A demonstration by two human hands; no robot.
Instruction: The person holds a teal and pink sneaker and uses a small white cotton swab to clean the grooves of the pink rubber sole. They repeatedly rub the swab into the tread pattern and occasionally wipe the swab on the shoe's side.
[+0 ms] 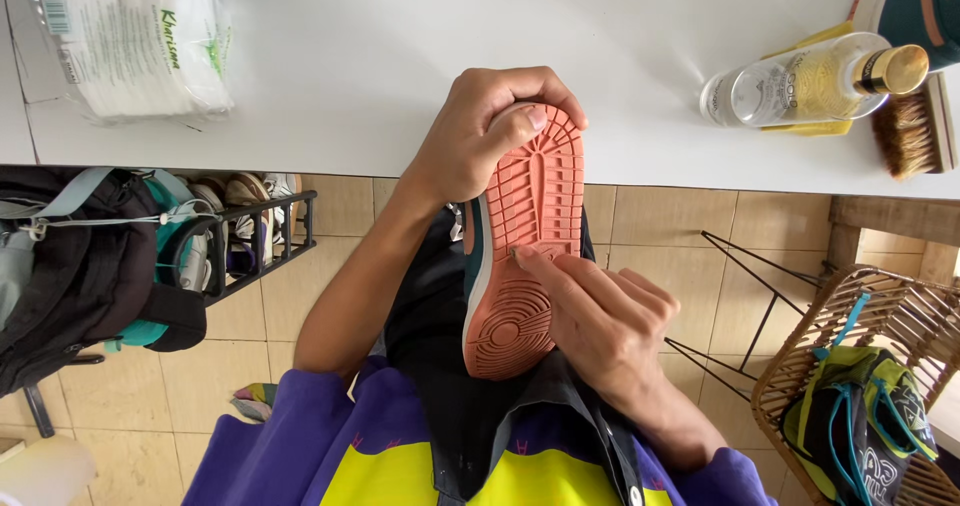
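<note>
White counter (400, 56) above tan floor tiles. Shoe (520, 246) held sole-up just off counter's front edge, over lap. Left hand (480, 131) clamped round heel end; right hand (600, 316) pinching at mid-sole grooves. Bottle (800, 86) and brush (910, 131) near right end, plastic packet (130, 36) at back left corner.

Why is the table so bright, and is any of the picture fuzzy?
In the head view, daylight washes the white table almost blank; the glass bottle throws a soft shadow and glints. The shoe sole and both hands, left and right, look sharp. The edges bend slightly, like a wide lens.
</note>
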